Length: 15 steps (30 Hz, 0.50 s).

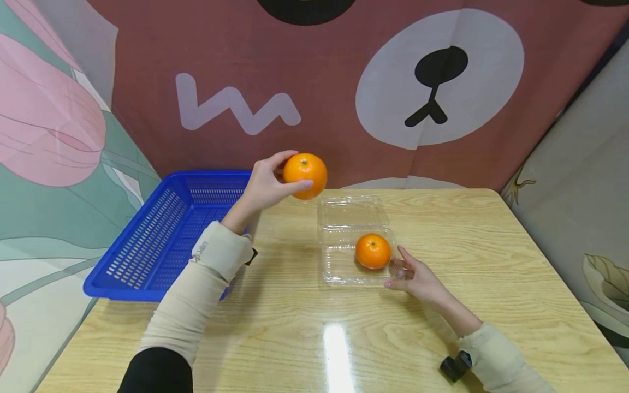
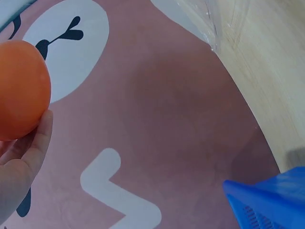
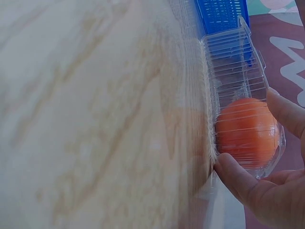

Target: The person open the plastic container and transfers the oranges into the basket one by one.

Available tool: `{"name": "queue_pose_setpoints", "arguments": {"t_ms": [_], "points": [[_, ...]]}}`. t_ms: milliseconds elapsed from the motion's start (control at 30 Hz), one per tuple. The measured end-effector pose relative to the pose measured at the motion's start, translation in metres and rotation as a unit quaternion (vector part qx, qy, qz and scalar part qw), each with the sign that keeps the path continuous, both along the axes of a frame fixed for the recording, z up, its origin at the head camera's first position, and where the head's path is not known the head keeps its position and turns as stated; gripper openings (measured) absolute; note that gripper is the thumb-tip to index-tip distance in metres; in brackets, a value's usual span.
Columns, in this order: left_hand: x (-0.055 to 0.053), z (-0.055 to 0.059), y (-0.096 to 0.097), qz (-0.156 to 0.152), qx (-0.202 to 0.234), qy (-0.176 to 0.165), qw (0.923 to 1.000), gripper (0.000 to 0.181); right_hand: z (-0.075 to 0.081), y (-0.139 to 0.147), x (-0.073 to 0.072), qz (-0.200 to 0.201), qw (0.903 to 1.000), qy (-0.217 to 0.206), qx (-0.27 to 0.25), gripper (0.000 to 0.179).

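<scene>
Left sleeve [image 1: 184,305], orange [image 1: 307,169] gripped in left hand [image 1: 267,183]

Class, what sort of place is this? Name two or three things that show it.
Probably a staged indoor work corner for handling fruit. The clues are the wood-grain table, the cartoon backdrop behind it, and the clear plastic box with an orange in it.
</scene>
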<state>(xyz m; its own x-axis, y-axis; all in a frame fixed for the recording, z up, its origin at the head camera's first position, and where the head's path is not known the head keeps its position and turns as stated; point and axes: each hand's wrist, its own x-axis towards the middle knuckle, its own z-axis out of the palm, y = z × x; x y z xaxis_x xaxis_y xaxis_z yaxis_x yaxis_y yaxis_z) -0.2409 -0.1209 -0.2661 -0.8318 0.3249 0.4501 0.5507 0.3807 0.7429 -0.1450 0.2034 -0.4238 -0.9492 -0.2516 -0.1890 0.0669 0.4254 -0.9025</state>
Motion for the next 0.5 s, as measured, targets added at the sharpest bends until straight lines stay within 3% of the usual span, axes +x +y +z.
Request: {"name": "queue_pose_setpoints", "arguments": {"t_ms": [500], "points": [[-0.001,0.006,-0.024,0.022,-0.017,0.004,0.9996,0.057,-0.001,0.001,0.0,0.0,1.0,0.003,-0.006,0.099]]}}
